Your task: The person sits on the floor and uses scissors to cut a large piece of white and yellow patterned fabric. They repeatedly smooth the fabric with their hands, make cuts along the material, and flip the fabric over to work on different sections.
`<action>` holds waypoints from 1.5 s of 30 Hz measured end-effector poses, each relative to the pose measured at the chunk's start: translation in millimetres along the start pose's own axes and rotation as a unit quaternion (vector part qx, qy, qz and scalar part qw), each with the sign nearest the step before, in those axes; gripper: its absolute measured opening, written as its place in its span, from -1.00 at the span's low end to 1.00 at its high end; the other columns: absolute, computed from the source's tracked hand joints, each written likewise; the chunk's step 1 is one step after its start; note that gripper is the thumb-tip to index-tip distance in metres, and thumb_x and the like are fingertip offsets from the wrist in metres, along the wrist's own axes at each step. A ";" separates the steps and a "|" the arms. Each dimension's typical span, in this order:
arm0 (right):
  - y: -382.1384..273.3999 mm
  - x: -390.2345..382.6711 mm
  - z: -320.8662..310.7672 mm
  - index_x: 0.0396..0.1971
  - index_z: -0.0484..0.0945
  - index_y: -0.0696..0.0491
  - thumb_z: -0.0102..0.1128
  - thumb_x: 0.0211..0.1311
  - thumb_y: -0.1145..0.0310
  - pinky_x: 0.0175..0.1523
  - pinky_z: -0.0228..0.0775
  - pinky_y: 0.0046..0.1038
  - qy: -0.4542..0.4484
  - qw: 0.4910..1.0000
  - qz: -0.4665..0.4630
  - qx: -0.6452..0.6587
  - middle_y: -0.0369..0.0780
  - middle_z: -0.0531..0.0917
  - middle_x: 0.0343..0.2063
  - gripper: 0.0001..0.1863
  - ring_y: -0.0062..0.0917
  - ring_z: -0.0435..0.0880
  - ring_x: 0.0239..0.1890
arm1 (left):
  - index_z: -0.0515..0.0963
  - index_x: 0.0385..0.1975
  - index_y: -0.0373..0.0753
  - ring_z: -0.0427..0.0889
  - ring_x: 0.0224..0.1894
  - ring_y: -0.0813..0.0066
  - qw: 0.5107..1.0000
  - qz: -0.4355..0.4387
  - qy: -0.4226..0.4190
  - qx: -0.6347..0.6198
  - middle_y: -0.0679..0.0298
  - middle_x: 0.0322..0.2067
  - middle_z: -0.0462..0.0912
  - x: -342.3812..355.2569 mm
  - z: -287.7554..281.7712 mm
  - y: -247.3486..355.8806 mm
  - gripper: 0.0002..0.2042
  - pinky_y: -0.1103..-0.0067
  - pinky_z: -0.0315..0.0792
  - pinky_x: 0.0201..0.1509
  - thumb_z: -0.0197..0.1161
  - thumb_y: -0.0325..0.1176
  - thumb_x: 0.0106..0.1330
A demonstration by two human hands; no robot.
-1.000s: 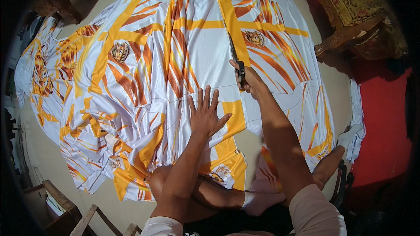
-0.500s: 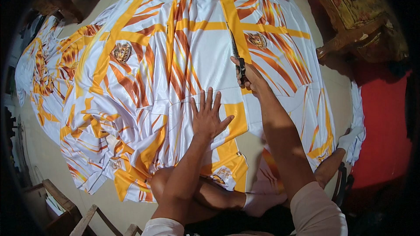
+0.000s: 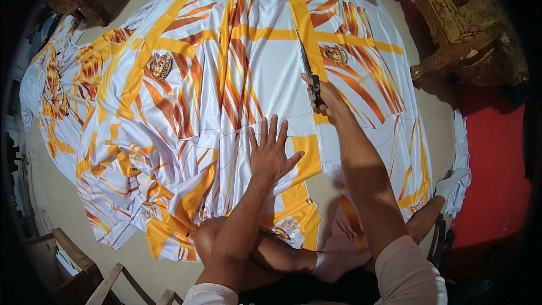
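Note:
A wide sheet of white printed fabric [image 3: 275, 82] with yellow bands and orange-brown streaks is spread over the floor. My left hand [image 3: 272, 152] lies flat on it, fingers spread, beside a yellow strip. My right hand [image 3: 327, 97] grips the black handles of a pair of scissors [image 3: 305, 56]. Their long dark blades point away from me along the edge of a yellow band, at the fabric. Whether the blades are apart is hard to make out. Cut edges show near my right wrist, where bare floor appears between two fabric parts.
Crumpled fabric heaps up on the left [image 3: 73, 90]. A carved wooden chair with flowered upholstery [image 3: 457, 17] stands at the far right, above a red mat [image 3: 494, 175]. Wooden furniture legs [image 3: 107, 282] are at the lower left. My legs and socked feet [image 3: 341, 264] rest on the near side.
My right hand and the scissors have shifted very slightly right in the picture, as has the whole scene. My left hand stays flat on the fabric.

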State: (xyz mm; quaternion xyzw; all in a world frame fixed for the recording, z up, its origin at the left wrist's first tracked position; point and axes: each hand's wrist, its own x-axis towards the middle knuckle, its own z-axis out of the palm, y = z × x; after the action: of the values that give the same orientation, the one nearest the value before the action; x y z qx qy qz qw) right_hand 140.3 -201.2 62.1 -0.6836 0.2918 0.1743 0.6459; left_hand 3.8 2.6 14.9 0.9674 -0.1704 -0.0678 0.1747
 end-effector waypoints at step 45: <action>272.2 -189.1 -390.6 0.18 0.50 -0.04 0.37 0.14 0.13 0.08 0.52 -0.04 0.389 0.816 -0.054 -0.424 0.00 0.74 -0.10 -0.42 0.00 0.70 -0.02 | 0.28 0.20 -0.68 0.63 -0.26 -0.32 0.993 0.017 0.102 0.052 -0.32 -0.23 0.60 -61.3 -55.9 -217.7 -0.45 0.05 0.53 -0.21 0.22 -0.38 0.35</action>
State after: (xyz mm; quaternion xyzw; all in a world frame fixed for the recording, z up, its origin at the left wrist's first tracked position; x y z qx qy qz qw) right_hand -229.1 -551.6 6.7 -0.9153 0.3786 -0.0349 0.1332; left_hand 23.9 233.7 -7.4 0.9739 -0.1717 0.0430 0.1421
